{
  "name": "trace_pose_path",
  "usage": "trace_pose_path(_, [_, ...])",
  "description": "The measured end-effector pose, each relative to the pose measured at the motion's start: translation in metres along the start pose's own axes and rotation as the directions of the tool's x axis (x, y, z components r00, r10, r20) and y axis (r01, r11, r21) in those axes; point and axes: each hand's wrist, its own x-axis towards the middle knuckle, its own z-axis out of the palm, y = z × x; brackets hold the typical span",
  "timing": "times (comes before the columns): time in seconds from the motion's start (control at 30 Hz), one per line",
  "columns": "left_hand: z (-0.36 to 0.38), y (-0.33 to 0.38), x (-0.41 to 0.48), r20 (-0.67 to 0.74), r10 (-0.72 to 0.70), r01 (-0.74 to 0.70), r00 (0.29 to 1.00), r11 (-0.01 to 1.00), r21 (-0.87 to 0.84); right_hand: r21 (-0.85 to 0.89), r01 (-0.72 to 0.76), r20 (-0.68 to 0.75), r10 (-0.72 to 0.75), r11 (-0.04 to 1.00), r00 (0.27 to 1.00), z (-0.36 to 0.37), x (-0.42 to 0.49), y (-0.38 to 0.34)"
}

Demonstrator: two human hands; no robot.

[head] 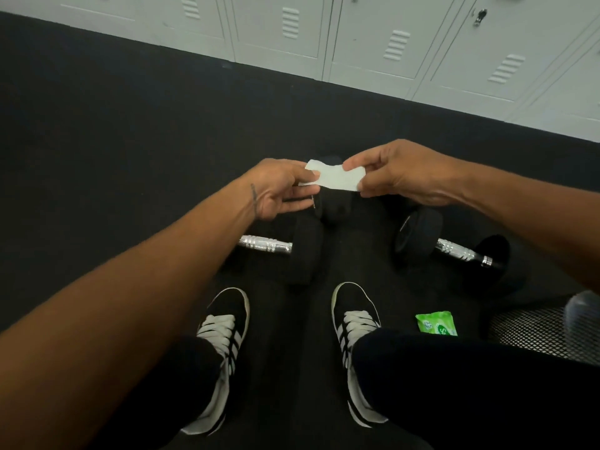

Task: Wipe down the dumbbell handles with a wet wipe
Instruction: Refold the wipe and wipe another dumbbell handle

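Chrome with ringed grooves marks both handles: the left dumbbell (pixel 269 245) lies on the black rubber floor (pixel 113 141) just ahead of your left shoe (pixel 224 332), its outer end hidden under your left forearm. The right dumbbell (pixel 454 250) lies angled ahead of your right shoe (pixel 357 319), with a matte black head at each end. Your left hand (pixel 279 193) and right hand (pixel 399 177) each pinch one end of the wet wipe (pixel 337 179), a thin, pale, roughly rectangular sheet stretched flat between thumbs and fingertips. You hold it in the air above the gap between the dumbbells, touching neither. A darker rounded lump (pixel 334 211) sits right beneath the wipe, too dim to tell what it is. Open floor runs between the two weights and out to your left. A green wipe packet (pixel 436 324), glossy and crinkled, lies beside your right shoe, near the right dumbbell but apart from it. Black mesh (pixel 532 332) fills the right edge, and pale grey metal lockers (pixel 373 50) with louvred vents line the far side of the floor.
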Motion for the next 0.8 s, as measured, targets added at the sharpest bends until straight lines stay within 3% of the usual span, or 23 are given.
trace_pose_path(0.1, [-0.022, 0.014, -0.012, -0.009, 0.054, -0.052, 0.999, 0.991, 0.122, -0.220, 0.069, -0.012, -0.074, 0.973, 0.997, 0.020, -0.003, -0.015])
trace_pose_path(0.23, [-0.049, 0.030, -0.030, 0.062, 0.096, -0.110, 0.993, 0.948, 0.300, -0.245, 0.128, -0.032, -0.140, 0.961, 0.990, 0.046, -0.001, -0.028])
trace_pose_path(0.33, [-0.066, 0.036, -0.043, 0.126, 0.113, -0.148, 0.986, 0.935, 0.323, -0.263, 0.143, -0.061, -0.164, 0.954, 0.984, 0.057, 0.001, -0.032])
trace_pose_path(0.6, [-0.091, 0.029, -0.066, 0.187, 0.277, -0.333, 0.943, 0.750, 0.572, 0.099, 0.188, -0.131, -0.175, 0.977, 0.976, 0.085, -0.003, -0.032])
trace_pose_path(0.8, [-0.120, 0.030, -0.070, 0.219, 0.297, -0.368, 0.929, 0.687, 0.627, 0.101, 0.186, -0.164, -0.168, 0.977, 0.972, 0.105, 0.003, -0.030])
